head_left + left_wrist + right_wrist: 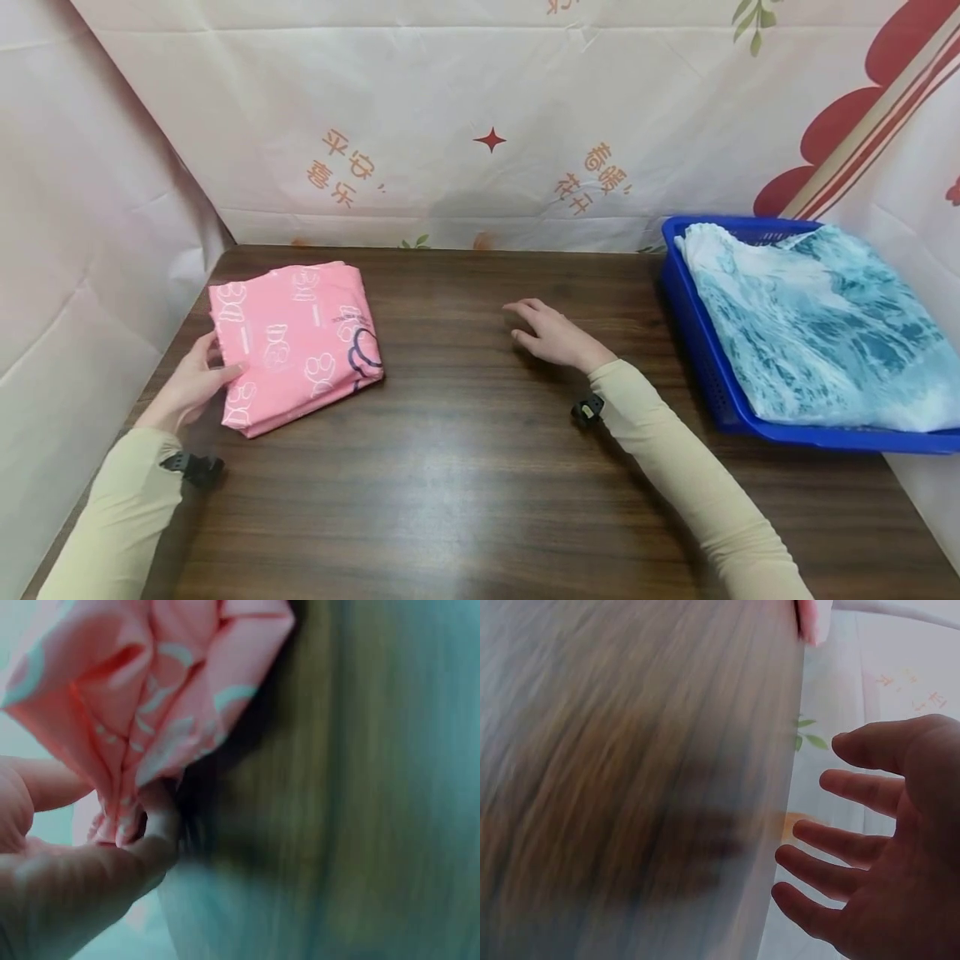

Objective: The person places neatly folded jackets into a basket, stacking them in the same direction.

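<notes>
A folded pink cloth [296,337] with white printed outlines and a dark blue motif lies at the left of the wooden table. My left hand [193,385] pinches its left edge, thumb on top and fingers underneath. In the left wrist view the gathered folds of the pink cloth [180,682] show between thumb and fingers. My right hand [553,335] hovers over the middle of the table with nothing in it. Its fingers [832,874] are spread and relaxed in the right wrist view.
At the right a blue plastic basket [693,333] holds a folded blue-and-white cloth [825,333] with a sea-wave print. A printed white sheet [450,100] hangs behind the wooden table [435,483] and along both sides.
</notes>
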Action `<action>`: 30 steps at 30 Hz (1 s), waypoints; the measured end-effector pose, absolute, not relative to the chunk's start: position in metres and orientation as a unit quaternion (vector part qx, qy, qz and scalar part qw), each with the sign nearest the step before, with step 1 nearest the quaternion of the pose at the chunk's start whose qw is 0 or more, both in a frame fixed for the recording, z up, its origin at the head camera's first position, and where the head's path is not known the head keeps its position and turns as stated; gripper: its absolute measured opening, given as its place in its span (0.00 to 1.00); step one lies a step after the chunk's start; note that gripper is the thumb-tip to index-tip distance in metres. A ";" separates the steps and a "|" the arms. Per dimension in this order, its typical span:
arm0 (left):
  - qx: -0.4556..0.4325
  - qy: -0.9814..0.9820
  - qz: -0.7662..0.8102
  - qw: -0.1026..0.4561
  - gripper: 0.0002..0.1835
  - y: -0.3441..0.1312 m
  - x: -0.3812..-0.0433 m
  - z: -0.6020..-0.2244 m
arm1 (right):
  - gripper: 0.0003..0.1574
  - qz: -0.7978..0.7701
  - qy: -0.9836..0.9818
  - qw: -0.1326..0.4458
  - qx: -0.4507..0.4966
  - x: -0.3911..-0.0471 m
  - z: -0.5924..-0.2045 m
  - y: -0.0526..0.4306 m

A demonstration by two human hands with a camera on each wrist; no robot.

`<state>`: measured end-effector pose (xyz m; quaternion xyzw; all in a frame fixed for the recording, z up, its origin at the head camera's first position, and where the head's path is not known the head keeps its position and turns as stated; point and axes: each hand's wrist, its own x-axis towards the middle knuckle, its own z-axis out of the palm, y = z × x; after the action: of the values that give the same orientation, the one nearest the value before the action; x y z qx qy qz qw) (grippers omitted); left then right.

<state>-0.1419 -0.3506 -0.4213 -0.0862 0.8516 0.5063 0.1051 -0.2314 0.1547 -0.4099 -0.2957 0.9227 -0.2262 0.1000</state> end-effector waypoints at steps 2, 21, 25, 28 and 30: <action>-0.074 0.837 0.527 0.124 0.44 -0.339 -0.146 -0.422 | 0.29 -0.231 0.919 0.097 -0.303 -0.230 -0.410 0.151; -0.011 0.752 0.605 0.261 0.45 -0.251 -0.176 -0.421 | 0.29 -0.338 0.889 0.158 -0.266 -0.216 -0.426 0.101; -0.004 0.700 0.649 0.298 0.43 -0.239 -0.181 -0.417 | 0.33 -0.438 0.854 0.195 -0.202 -0.213 -0.427 0.098; 0.004 0.674 0.672 0.305 0.42 -0.229 -0.184 -0.414 | 0.37 -0.512 0.819 0.220 -0.141 -0.213 -0.425 0.101; 0.017 0.669 0.680 0.300 0.40 -0.222 -0.186 -0.412 | 0.40 -0.547 0.799 0.230 -0.103 -0.214 -0.423 0.106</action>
<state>-0.1858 -0.2217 -0.4115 0.0171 0.6690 0.6797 0.3003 -0.2138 0.1056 -0.4230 -0.1031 0.7986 -0.5468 0.2296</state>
